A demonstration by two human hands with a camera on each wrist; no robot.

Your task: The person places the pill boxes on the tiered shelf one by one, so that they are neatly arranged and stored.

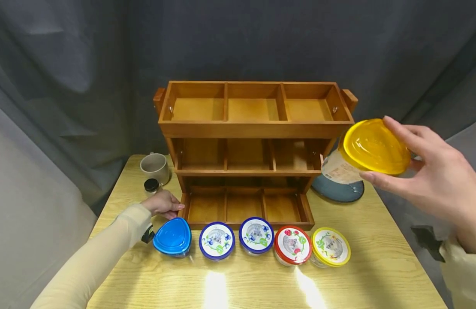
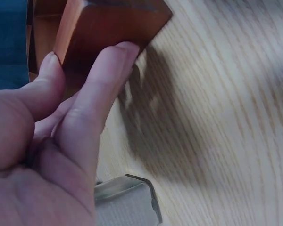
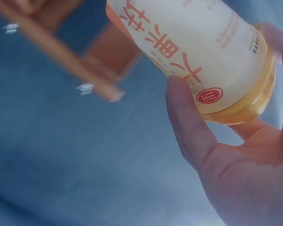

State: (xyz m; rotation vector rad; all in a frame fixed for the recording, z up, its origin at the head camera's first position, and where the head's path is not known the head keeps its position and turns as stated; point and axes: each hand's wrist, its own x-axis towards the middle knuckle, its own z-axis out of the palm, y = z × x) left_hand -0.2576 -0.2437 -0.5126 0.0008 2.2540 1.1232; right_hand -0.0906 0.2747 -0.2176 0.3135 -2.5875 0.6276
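Observation:
My right hand (image 1: 438, 171) grips a yellow-lidded plastic jar (image 1: 377, 146) in the air, right of the wooden tiered organizer (image 1: 257, 130). In the right wrist view the jar's label (image 3: 198, 52) carries orange characters, and fingers and thumb wrap its lid end. At the organizer's lower left corner, my left hand (image 1: 164, 203) pinches the side wall of the bottom tier. The left wrist view shows thumb and fingers on either side of that wooden corner (image 2: 113, 33). Beside this hand sits a blue-lidded container (image 1: 172, 236).
Along the organizer's front stand two blue-rimmed tubs (image 1: 217, 241), a red-rimmed tub (image 1: 293, 245) and a yellow-rimmed tub (image 1: 330, 246). On the left are a beige mug (image 1: 155, 167) and a black-capped jar (image 1: 151, 186). A dark plate (image 1: 338, 192) lies at the organizer's right.

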